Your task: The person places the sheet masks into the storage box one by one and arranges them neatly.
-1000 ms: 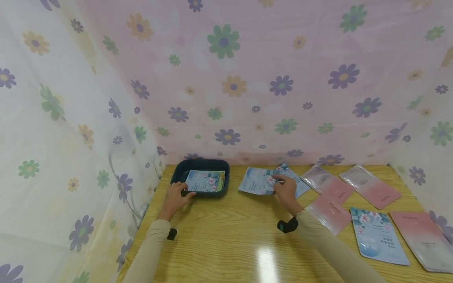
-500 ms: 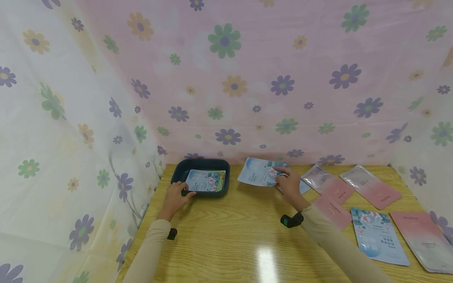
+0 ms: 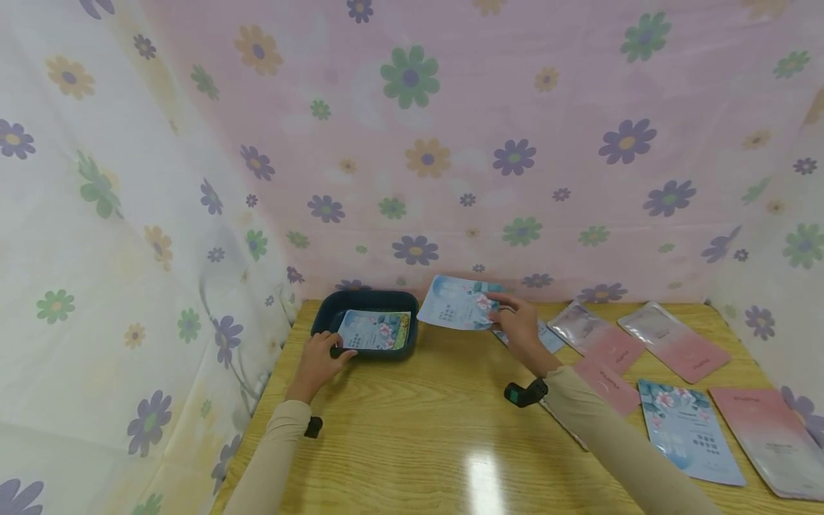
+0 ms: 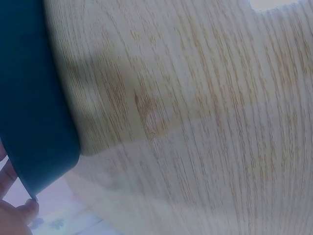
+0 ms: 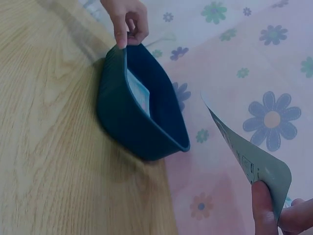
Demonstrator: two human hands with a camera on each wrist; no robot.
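A dark teal plastic basin [image 3: 341, 304] stands at the table's back left. My left hand [image 3: 320, 363] grips its near left rim, thumb outside, as the right wrist view also shows. Inside lies a blue floral sheet mask packet [image 3: 370, 329], with a yellow-green edge of another showing at its right. My right hand [image 3: 518, 330] pinches a second blue sheet mask packet [image 3: 450, 304] by its right end. That packet is raised and tilted, its left end just right of the basin's rim. In the right wrist view its pale back [image 5: 266, 171] shows between thumb and fingers.
Behind my right hand lies another blue packet [image 3: 552, 340], partly hidden. Several pink and silver packets [image 3: 676, 342] spread over the right side, one partly under my sleeve. A blue packet [image 3: 692, 433] lies nearer. Flowered cloth [image 3: 412, 143] hangs behind the wooden table [image 3: 412, 429].
My right hand has lifted the blue packet from beside the other one and carried it left toward the basin. My left hand has stayed on the rim.
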